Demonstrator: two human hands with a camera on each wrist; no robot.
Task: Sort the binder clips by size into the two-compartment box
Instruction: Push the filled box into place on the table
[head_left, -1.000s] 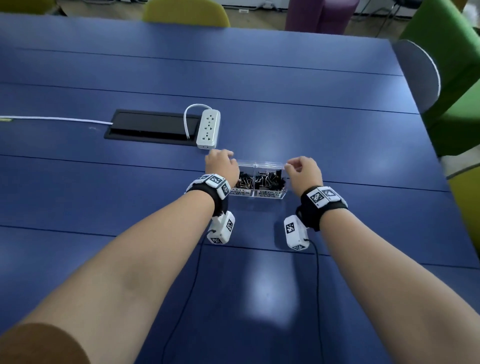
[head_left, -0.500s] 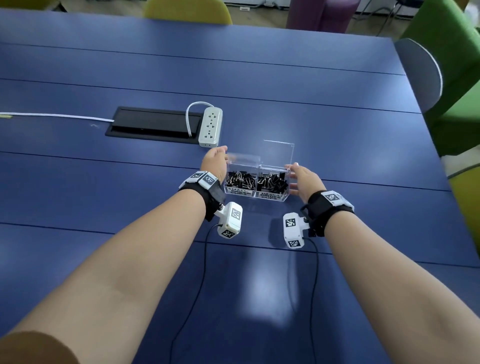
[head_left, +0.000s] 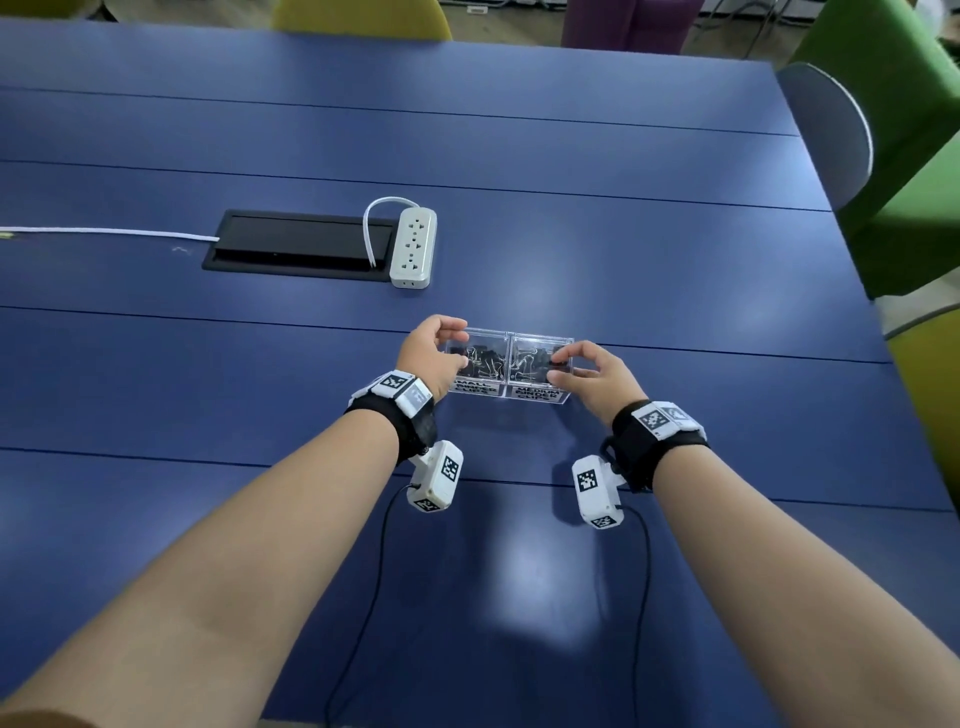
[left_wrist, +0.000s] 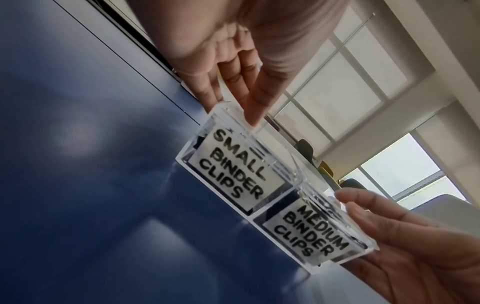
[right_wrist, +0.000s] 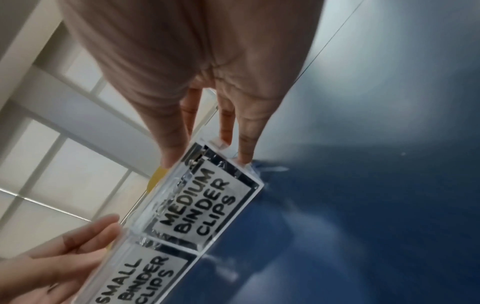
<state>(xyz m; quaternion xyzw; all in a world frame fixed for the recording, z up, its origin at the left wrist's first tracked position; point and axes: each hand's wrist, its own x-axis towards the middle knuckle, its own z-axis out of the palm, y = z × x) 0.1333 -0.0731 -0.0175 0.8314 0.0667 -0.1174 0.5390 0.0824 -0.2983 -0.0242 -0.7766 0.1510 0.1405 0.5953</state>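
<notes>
**Clear box of sorted clips, gripped at both ends**

Clear, rectangular acrylic two-compartment box (head_left: 511, 366) resting on the dark blue panelled table (head_left: 649, 249), near its middle, just in front of the person. Split by a transparent centre wall into two equal cells. Black binder clips with silver wire handles (head_left: 483, 358) piled in the left cell; more of the same (head_left: 535, 358) in the right cell; sizes too small to compare from the head view. Transparent lid (head_left: 519, 338) lying flat over the top, its edges catching light.

White paper labels with black block lettering and black borders fixed to the front wall. Left label (left_wrist: 233, 167) reading "SMALL BINDER CLIPS"; right label (right_wrist: 198, 205) reading "MEDIUM BINDER CLIPS".

Left hand (head_left: 428, 353) clamped on the left end of the box: thumb on the near upper edge, fingers (left_wrist: 250, 102) curled over the far corner. Right hand (head_left: 597, 376) clamped on the right end: thumb pressed at the front top edge, fingers (right_wrist: 245, 146) reaching down the outer side wall to the table.

Black wrist straps carrying white camera housings with black-and-white square markers on both forearms. Farther back on the table, a white power strip (head_left: 413, 247) beside a black recessed cable hatch (head_left: 301, 244).
</notes>
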